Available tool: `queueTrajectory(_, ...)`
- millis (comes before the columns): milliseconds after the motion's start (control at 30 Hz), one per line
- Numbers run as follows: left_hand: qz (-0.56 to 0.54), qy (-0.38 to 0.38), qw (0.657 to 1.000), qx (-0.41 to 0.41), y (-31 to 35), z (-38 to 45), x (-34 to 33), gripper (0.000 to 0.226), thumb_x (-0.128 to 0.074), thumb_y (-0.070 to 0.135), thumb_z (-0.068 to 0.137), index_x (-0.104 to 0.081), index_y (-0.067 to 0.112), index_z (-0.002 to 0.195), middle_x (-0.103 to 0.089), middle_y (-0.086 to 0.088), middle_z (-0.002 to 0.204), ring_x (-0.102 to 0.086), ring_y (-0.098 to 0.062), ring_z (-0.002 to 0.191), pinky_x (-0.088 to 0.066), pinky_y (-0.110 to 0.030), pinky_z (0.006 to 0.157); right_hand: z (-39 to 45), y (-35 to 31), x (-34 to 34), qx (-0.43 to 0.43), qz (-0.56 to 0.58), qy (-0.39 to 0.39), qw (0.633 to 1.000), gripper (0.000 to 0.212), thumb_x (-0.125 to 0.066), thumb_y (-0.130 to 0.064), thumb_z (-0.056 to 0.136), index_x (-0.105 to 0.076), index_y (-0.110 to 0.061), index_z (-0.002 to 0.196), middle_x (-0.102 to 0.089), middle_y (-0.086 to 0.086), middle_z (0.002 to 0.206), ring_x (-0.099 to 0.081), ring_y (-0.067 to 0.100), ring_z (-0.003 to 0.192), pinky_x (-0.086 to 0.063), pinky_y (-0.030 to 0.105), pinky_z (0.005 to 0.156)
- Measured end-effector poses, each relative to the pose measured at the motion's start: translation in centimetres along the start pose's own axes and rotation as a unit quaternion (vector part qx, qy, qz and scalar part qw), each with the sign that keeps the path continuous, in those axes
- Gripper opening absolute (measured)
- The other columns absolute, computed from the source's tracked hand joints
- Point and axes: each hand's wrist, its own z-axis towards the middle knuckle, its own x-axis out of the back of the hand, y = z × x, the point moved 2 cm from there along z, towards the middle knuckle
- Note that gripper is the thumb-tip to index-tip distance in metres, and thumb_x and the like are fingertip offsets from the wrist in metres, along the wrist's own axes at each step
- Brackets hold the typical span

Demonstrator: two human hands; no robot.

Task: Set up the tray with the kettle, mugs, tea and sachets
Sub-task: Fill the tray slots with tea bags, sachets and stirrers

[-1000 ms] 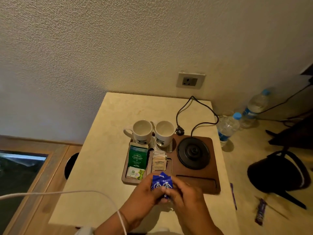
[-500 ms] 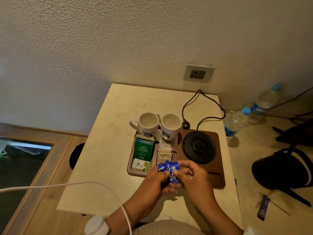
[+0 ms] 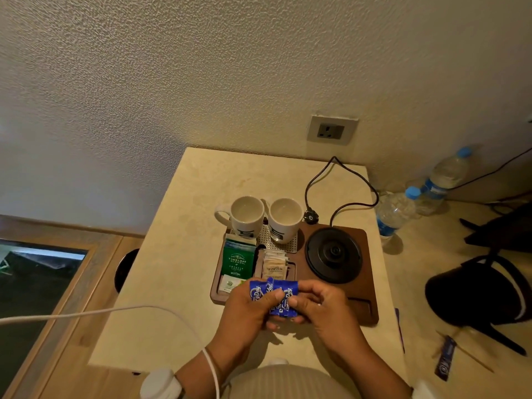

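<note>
Small blue foil sachets [image 3: 275, 298] sit bunched between our left hand [image 3: 247, 308] and right hand [image 3: 322, 308], both grips pinching them, just above the dark wooden tray [image 3: 361, 309] at its six o'clock edge on the desk. Loosely fanned, one could slip and fall onto the desk.
</note>
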Motion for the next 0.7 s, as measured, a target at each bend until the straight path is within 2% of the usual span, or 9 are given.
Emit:
queueTrajectory(67, 0.005, 0.005, 1.0, -0.012, -0.2, 0.1, 0.0, 0.048, -0.079, 0.046, 0.08, -0.071, 0.013, 0.114, -0.082, -0.01, 0.095, -0.08, -0.022, 0.078, -0.058, -0.025, 0.057, -0.1, 0.2, -0.3, -0.006, 0.019, -0.008, 1.0, 0.021, -0.075, -0.013, 0.094, -0.079, -0.028, 0.108, -0.082, 0.0, 0.1, -0.078, 0.019, 0.083, -0.06, 0.024, 0.065)
queueTrajectory(233, 0.035, -0.027, 0.998, -0.048, -1.1, -0.4, -0.7, 0.037, -0.067, 0.049, 0.095, -0.065, 0.02, 0.117, -0.079, -0.01, 0.096, -0.073, -0.019, 0.074, -0.057, -0.03, 0.061, -0.5, 0.3, -1.0, -0.023, 0.068, -0.05, 0.996, 0.024, -0.07, -0.011, 0.098, -0.079, -0.031, 0.107, -0.081, 0.006, 0.104, -0.072, 0.012, 0.077, -0.053, 0.02, 0.061)
queueTrajectory(300, 0.044, -0.034, 0.998, -0.041, -1.3, -0.6, -0.9, 0.041, -0.06, 0.055, 0.097, -0.062, 0.02, 0.119, -0.077, -0.011, 0.094, -0.07, -0.018, 0.072, -0.056, -0.031, 0.061, -0.6, 0.4, -1.4, -0.028, 0.081, -0.057, 0.995, 0.028, -0.071, -0.01, 0.096, -0.079, -0.035, 0.105, -0.081, 0.008, 0.103, -0.071, 0.013, 0.079, -0.054, 0.023, 0.064)
queueTrajectory(400, 0.071, -0.061, 0.995, -0.022, -1.7, -1.1, -1.0, 0.04, -0.051, 0.058, 0.104, -0.057, 0.023, 0.122, -0.075, -0.008, 0.094, -0.068, -0.014, 0.073, -0.057, -0.029, 0.062, -0.7, 0.8, -1.8, -0.034, 0.098, -0.051, 0.993, 0.025, -0.072, -0.009, 0.095, -0.08, -0.031, 0.104, -0.08, 0.014, 0.102, -0.068, 0.019, 0.08, -0.055, 0.026, 0.066)
queueTrajectory(533, 0.073, -0.097, 0.992, 0.021, -1.8, -1.6, -0.5, 0.03, -0.046, 0.04, 0.096, -0.05, 0.022, 0.12, -0.069, -0.016, 0.105, -0.066, -0.011, 0.076, -0.057, -0.031, 0.067, -0.7, 1.2, -1.6, -0.038, 0.099, -0.034, 0.994, 0.02, -0.072, -0.009, 0.094, -0.08, -0.026, 0.103, -0.081, 0.01, 0.102, -0.066, 0.02, 0.08, -0.055, 0.027, 0.067)
queueTrajectory(633, 0.148, -0.093, 0.984, -0.033, -1.2, -1.4, 0.2, 0.021, -0.043, 0.03, 0.104, -0.055, 0.017, 0.115, -0.067, -0.016, 0.109, -0.065, -0.018, 0.087, -0.058, -0.042, 0.074, -0.9, 1.5, -1.3, -0.031, 0.074, -0.025, 0.996, 0.023, -0.071, -0.01, 0.095, -0.08, -0.029, 0.101, -0.081, 0.008, 0.1, -0.066, 0.018, 0.079, -0.054, 0.03, 0.069)
queueTrajectory(700, 0.214, -0.094, 0.969, -0.079, -1.0, -0.9, 0.6, 0.015, -0.045, 0.019, 0.11, -0.06, 0.019, 0.115, -0.069, -0.008, 0.11, -0.064, -0.02, 0.095, -0.056, -0.039, 0.08, -0.9, 1.5, -1.1, -0.027, 0.064, -0.018, 0.997, 0.021, -0.071, -0.01, 0.095, -0.08, -0.026, 0.103, -0.081, 0.006, 0.099, -0.068, 0.018, 0.078, -0.055, 0.028, 0.068)
